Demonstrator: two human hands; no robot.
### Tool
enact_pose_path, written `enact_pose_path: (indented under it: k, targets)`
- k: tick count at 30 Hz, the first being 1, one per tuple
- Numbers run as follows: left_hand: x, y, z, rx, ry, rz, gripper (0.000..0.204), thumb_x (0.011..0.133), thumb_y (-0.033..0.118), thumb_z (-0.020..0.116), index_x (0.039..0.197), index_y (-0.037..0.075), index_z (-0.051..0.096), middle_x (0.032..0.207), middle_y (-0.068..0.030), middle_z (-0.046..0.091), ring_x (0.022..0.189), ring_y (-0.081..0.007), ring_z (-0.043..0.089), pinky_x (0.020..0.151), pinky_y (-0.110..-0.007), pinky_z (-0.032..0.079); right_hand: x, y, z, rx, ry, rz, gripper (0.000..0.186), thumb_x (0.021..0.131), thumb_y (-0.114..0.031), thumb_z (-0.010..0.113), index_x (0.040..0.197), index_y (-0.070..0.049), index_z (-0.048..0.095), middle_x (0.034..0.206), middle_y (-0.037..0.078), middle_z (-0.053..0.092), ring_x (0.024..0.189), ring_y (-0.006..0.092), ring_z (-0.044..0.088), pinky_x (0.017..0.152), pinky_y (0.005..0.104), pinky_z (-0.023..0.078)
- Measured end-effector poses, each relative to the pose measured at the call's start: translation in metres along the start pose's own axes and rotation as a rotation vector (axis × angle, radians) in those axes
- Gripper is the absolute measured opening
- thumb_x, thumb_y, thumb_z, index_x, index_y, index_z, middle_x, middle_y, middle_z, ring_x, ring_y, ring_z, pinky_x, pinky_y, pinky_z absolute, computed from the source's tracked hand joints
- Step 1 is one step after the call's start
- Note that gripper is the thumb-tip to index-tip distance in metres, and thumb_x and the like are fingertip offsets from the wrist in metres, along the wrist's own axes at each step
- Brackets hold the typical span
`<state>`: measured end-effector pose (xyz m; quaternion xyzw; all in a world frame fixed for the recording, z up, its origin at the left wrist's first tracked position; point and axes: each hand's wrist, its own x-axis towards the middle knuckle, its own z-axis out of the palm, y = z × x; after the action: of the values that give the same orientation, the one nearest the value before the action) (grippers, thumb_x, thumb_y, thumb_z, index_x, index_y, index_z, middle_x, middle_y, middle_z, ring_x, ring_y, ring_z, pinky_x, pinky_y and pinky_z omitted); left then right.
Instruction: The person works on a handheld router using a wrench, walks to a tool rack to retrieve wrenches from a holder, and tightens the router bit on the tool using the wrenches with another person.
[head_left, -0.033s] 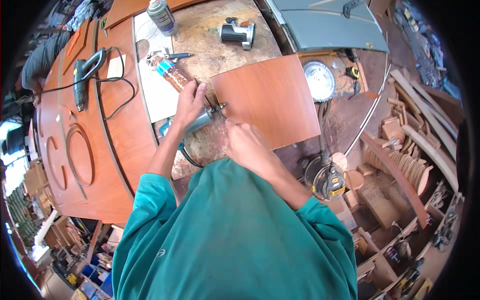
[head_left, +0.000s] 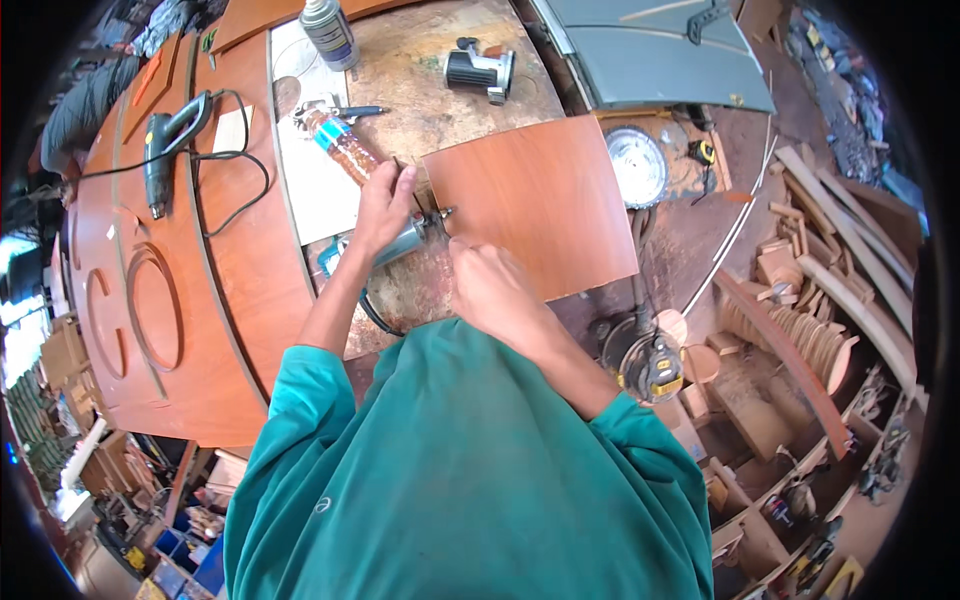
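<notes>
On the workbench lies a teal and silver router motor [head_left: 402, 244], its collet end [head_left: 445, 212] pointing at a reddish-brown wood panel [head_left: 540, 205]. My left hand [head_left: 378, 212] is over the motor, fingers closed; a thin dark piece shows by its fingertips, too small to name. My right hand [head_left: 492, 288] is closed in a fist just below the collet end, over the panel's near left edge. Whatever the right fingers grip is hidden. Beyond my left hand lies a clear bottle with a blue band and brown contents [head_left: 345, 145]. A black and silver router base [head_left: 480, 70] stands farther back.
A spray can [head_left: 328, 32] stands at the back. Large wood sheets with a heat gun [head_left: 160, 165] and its cord extend left. To the right are a circular saw blade [head_left: 636, 165], a tape measure [head_left: 703, 152], a sander [head_left: 650, 365] and piled wood offcuts [head_left: 790, 260].
The view has shifted very slightly. Both hands keep nearly the same place and grip by the router motor.
</notes>
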<state>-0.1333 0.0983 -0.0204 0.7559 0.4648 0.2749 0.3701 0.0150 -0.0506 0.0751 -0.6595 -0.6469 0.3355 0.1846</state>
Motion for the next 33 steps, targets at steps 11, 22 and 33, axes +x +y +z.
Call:
enact_pose_path:
  k: [11, 22, 33]
  targets:
    - [-0.006, -0.02, 0.004, -0.516, 0.055, -0.076, 0.031, 0.094, 0.027, 0.057, 0.1, -0.003, 0.064, 0.082, -0.0055, 0.062, 0.073, -0.0116, 0.056, 0.069, -0.029, 0.047, 0.106, -0.056, -0.055, -0.217, -0.351, 0.093, 0.008, 0.063, 0.001, 0.058, 0.062, 0.007, 0.062, 0.067, 0.029, 0.06, 0.069, 0.0407, 0.065, 0.064, 0.0462, 0.053]
    - [0.0, -0.025, 0.004, -0.531, -0.043, -0.133, 0.04, 0.096, 0.036, 0.053, 0.081, 0.0, 0.058, 0.062, -0.0023, 0.05, 0.063, -0.0087, 0.047, 0.058, -0.027, 0.041, 0.104, -0.064, -0.035, -0.393, -0.292, 0.06, 0.01, 0.065, -0.003, 0.061, 0.07, 0.004, 0.066, 0.077, 0.025, 0.065, 0.079, 0.0362, 0.066, 0.072, 0.0448, 0.053]
    - [0.001, -0.015, -0.001, -0.575, -0.061, -0.092, 0.039, 0.096, 0.034, 0.052, 0.08, 0.001, 0.06, 0.062, -0.0016, 0.051, 0.058, -0.0087, 0.047, 0.055, -0.027, 0.04, 0.036, -0.056, 0.032, -0.468, -0.086, 0.161, 0.013, 0.078, -0.006, 0.054, 0.076, 0.004, 0.063, 0.088, 0.025, 0.066, 0.078, 0.039, 0.067, 0.068, 0.0474, 0.054]
